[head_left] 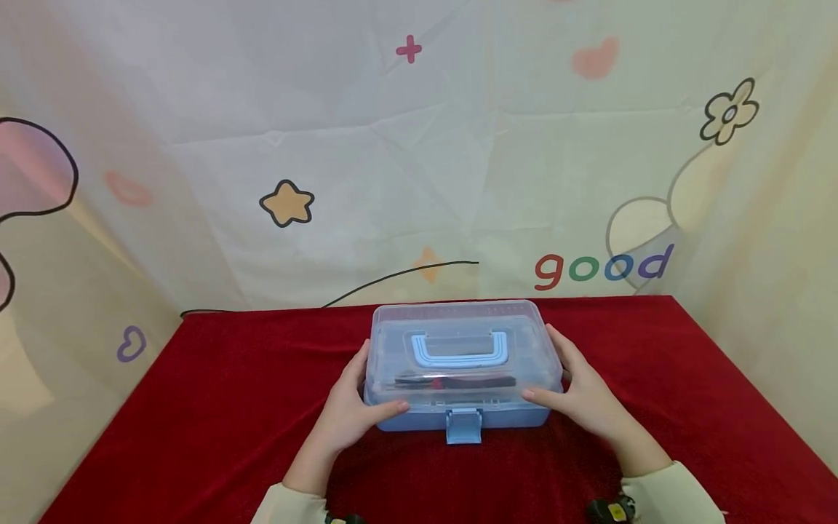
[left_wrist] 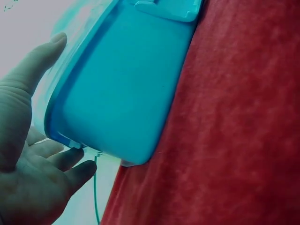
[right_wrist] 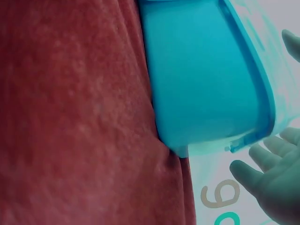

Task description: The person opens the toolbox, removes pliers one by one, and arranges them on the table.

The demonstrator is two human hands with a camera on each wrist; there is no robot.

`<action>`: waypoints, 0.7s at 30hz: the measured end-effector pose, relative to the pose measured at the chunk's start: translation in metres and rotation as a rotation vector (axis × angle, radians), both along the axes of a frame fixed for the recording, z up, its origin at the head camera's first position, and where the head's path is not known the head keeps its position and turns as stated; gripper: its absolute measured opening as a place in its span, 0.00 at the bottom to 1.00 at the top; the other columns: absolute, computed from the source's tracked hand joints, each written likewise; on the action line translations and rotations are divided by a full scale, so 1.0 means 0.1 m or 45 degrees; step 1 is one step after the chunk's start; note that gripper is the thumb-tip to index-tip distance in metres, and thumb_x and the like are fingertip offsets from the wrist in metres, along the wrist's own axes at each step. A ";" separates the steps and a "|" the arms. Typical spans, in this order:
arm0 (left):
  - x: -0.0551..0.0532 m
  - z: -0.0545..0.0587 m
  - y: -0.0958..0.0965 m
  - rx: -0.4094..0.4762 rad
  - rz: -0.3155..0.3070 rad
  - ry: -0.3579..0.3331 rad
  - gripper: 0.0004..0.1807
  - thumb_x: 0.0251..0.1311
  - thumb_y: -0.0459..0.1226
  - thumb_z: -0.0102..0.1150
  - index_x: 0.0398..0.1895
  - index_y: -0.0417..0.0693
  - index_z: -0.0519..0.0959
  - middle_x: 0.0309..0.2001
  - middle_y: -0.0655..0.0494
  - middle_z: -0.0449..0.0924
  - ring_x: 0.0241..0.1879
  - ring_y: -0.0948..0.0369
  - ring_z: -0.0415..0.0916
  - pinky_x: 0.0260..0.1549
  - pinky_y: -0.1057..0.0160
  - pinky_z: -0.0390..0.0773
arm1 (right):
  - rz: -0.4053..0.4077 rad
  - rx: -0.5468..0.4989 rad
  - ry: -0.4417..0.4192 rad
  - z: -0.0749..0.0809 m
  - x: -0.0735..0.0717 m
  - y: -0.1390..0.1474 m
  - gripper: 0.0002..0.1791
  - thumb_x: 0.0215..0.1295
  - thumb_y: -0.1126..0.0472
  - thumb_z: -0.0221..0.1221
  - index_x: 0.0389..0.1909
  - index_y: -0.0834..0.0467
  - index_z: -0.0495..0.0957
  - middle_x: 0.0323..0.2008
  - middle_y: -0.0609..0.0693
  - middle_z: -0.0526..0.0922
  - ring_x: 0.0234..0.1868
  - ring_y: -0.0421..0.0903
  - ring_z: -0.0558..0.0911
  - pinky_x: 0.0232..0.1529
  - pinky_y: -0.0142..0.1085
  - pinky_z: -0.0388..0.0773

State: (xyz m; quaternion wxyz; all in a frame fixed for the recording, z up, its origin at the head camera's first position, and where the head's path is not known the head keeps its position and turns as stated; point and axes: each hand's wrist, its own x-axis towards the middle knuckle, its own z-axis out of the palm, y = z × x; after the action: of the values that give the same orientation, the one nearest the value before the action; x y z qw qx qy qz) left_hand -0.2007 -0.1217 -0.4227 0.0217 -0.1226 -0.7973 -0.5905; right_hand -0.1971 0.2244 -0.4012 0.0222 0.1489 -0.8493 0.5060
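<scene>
A plastic storage box (head_left: 419,421) with a pale blue base and clear lid (head_left: 396,331) sits on red cloth. A light blue handle (head_left: 461,360) lies on its lid, and a latch (head_left: 463,427) juts from the front. Dark slim items (head_left: 487,381) show dimly through the lid; their kind is unclear. My left hand (head_left: 353,404) flanks the left end, its thumb at the front lid edge and its fingers spread along the side. At the opposite end my right hand (head_left: 585,393) mirrors it, thumb over the lid's front corner, fingers extended beside the box.
Red cloth (head_left: 196,422) covers the table around the box. Behind the table's far edge hangs a pale printed curtain (head_left: 353,175) with a star, a flower and the word "good". It also closes off both sides.
</scene>
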 end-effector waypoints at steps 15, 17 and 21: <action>0.03 0.07 -0.27 -0.065 -0.150 -0.146 0.47 0.45 0.41 0.73 0.70 0.57 0.60 0.67 0.54 0.66 0.65 0.51 0.66 0.62 0.47 0.68 | 0.099 0.119 -0.107 -0.03 -0.02 0.26 0.48 0.53 0.54 0.67 0.71 0.57 0.52 0.61 0.60 0.69 0.57 0.60 0.74 0.49 0.47 0.80; 0.03 0.08 -0.28 -0.088 -0.149 -0.146 0.46 0.45 0.42 0.72 0.70 0.58 0.60 0.67 0.54 0.66 0.65 0.52 0.66 0.62 0.47 0.68 | 0.095 0.135 -0.090 -0.04 -0.02 0.27 0.46 0.53 0.53 0.67 0.71 0.57 0.54 0.60 0.59 0.71 0.56 0.59 0.76 0.48 0.46 0.80; 0.05 0.10 -0.27 -0.105 -0.112 -0.146 0.46 0.45 0.44 0.72 0.70 0.58 0.61 0.67 0.55 0.67 0.65 0.54 0.67 0.62 0.49 0.68 | 0.087 0.160 -0.046 -0.03 -0.01 0.26 0.45 0.54 0.52 0.66 0.71 0.56 0.57 0.58 0.58 0.74 0.54 0.57 0.77 0.47 0.46 0.81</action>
State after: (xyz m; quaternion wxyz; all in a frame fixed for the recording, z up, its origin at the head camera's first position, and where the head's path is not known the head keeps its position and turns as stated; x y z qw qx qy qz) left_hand -0.1961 -0.1492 -0.4126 -0.0551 -0.1242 -0.8147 -0.5637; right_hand -0.1983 0.2507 -0.4046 -0.0199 0.1697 -0.8741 0.4546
